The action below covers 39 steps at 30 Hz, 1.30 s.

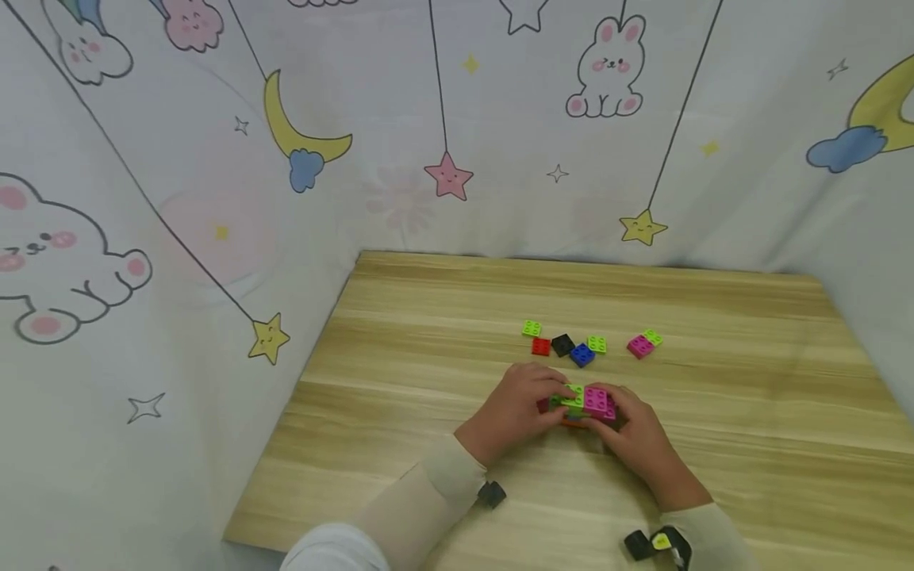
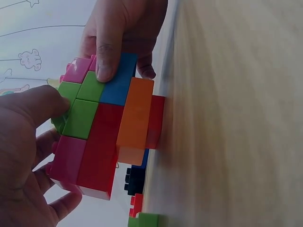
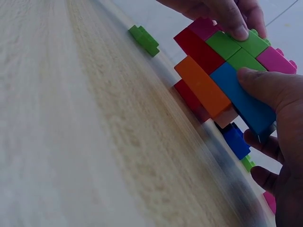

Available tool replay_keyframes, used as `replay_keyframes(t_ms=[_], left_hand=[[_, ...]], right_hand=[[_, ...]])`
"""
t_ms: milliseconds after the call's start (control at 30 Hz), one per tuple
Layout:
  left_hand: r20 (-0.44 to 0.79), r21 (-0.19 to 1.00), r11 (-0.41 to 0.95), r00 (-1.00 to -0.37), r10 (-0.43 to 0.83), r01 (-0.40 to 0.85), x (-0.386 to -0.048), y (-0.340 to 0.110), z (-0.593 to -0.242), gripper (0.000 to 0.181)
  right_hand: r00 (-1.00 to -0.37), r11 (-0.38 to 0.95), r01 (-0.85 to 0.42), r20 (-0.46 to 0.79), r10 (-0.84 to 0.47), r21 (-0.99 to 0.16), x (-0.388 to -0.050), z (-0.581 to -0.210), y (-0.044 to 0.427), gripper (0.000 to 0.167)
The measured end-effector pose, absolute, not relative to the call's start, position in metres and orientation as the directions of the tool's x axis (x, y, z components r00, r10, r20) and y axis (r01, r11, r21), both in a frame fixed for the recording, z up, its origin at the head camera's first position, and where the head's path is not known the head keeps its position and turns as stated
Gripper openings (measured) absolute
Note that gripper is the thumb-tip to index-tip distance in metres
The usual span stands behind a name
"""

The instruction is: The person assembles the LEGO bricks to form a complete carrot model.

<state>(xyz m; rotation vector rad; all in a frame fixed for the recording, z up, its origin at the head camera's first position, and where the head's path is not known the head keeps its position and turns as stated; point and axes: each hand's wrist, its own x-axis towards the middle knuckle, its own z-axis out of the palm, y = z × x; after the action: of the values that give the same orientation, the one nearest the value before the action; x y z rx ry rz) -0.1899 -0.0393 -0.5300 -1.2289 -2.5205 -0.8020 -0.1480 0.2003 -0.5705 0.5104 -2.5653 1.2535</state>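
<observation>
Both hands hold one stacked build of toy building bricks (image 1: 598, 399) near the middle of the table. In the left wrist view, a red brick (image 2: 149, 120) is at the bottom, with a long orange brick (image 2: 135, 116) above it. Higher up come red and blue bricks, then green and pink ones. My left hand (image 1: 516, 408) grips the build's left side, its thumb on a green brick (image 2: 81, 118). On the other side my right hand (image 1: 640, 434) grips it, thumb against the blue brick (image 3: 244, 101). Some right fingers are hidden behind the build.
Loose bricks lie beyond the hands: green (image 1: 531, 327), red (image 1: 540, 346), black (image 1: 562, 344), blue (image 1: 581, 355) and another green (image 1: 597, 344). Farther right, a pink brick (image 1: 639, 346) touches a green one (image 1: 653, 338). A patterned white curtain (image 1: 514, 214) borders the wooden table (image 1: 757, 381).
</observation>
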Motion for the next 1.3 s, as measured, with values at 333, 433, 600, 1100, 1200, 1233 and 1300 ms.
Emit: replay_keyframes(t_ms=[333,433,600,1100,1200,1233,1300], left_hand=[[0.438,0.410,0.485,-0.633,0.638,0.772,-0.188,-0.040,-0.541,0.021],[0.449,0.456,0.449,-0.635,0.629,0.768,-0.188,-0.041,-0.546,0.021],[0.446,0.487,0.450,-0.656,0.609,0.749,-0.188,-0.039,-0.547,0.021],[0.389,0.793,0.315,-0.832,0.395,0.521,-0.222,-0.070,-0.555,0.045],[0.331,0.811,0.395,-0.895,0.299,0.432,-0.246,-0.078,-0.562,0.040],[0.316,0.810,0.416,-0.905,0.283,0.413,-0.254,-0.079,-0.565,0.038],[0.297,0.803,0.446,-0.914,0.275,0.395,-0.267,-0.079,-0.568,0.037]], right_hand=[[-0.911,0.572,-0.408,0.363,-0.197,-0.711,-0.146,-0.574,0.200,0.052],[-0.912,0.565,-0.405,0.356,-0.201,-0.719,-0.146,-0.575,0.200,0.052],[-0.910,0.563,-0.412,0.360,-0.208,-0.716,-0.149,-0.574,0.201,0.049],[-0.923,0.579,-0.379,0.341,-0.179,-0.722,-0.151,-0.571,0.205,0.049],[-0.928,0.576,-0.368,0.330,-0.174,-0.730,-0.151,-0.571,0.206,0.049],[-0.929,0.576,-0.366,0.329,-0.173,-0.731,-0.150,-0.571,0.206,0.049],[-0.930,0.576,-0.362,0.325,-0.171,-0.733,-0.150,-0.571,0.206,0.049]])
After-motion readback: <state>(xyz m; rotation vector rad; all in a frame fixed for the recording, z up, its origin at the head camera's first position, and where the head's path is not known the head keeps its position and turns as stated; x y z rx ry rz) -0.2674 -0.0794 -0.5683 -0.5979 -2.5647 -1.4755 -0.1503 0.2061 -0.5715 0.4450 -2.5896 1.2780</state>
